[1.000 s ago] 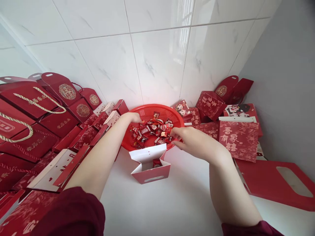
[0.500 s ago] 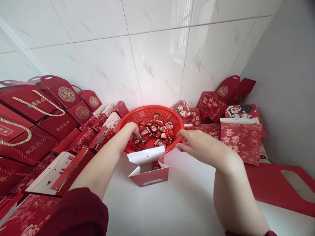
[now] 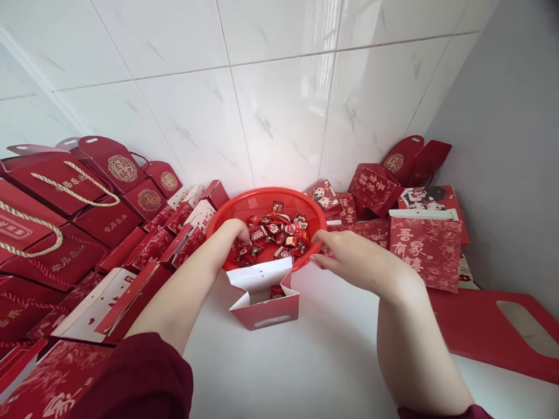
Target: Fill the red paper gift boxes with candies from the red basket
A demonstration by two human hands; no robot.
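Note:
A red plastic basket (image 3: 244,203) of perforated plastic holds several wrapped candies (image 3: 283,230) in red wrappers. My left hand (image 3: 236,231) reaches over its left side, fingers curled down by the candies; the fingertips are partly hidden, so what they hold does not show. At the right rim, my right hand (image 3: 338,250) has its fingers and thumb closed on the basket's edge. Just in front of the basket stands a red paper gift box (image 3: 271,314), its white-lined top open, with at least one red candy inside.
Red gift boxes with rope handles (image 3: 78,186) and many patterned boxes crowd the left side. More red boxes (image 3: 423,250) are stacked at the right, beside a flat red piece with an oval cutout (image 3: 471,314). A white tiled wall (image 3: 279,116) rises behind.
The view has shifted very slightly. Both hands stay at the basket in nearly the same positions, and the gift box and candies look unchanged.

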